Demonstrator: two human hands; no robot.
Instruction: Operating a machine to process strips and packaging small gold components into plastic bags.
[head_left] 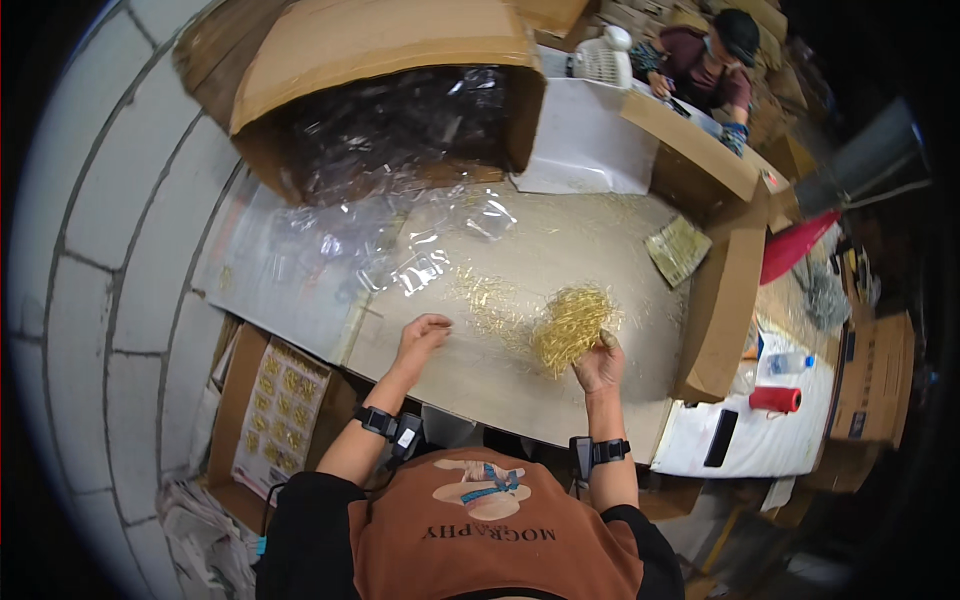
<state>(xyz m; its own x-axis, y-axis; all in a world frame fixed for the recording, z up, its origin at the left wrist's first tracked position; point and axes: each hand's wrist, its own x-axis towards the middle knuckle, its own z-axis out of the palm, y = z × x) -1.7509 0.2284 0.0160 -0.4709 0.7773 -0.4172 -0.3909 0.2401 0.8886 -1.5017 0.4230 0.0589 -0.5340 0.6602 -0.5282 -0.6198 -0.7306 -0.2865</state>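
Observation:
A heap of thin gold-coloured wire pieces (570, 325) lies on the brown board of the worktable (540, 410), with a looser scatter of them to its left. My right hand (598, 366) is at the heap's near right edge, its fingers curled against the wire pieces; part of the grip is hidden. My left hand (424, 338) is over the board's near left part, its fingers loosely bent and apart, with nothing visible in them. Clear plastic packets (424, 268) are strewn beyond it.
A large cardboard box (385, 45) full of clear packets lies on its side at the back. Cardboard walls (722, 310) edge the right, near a gold packet (678, 250). A bottle (790, 363), red cylinder (775, 399) and dark phone (720, 438) sit farther right. Another person (705, 70) works beyond.

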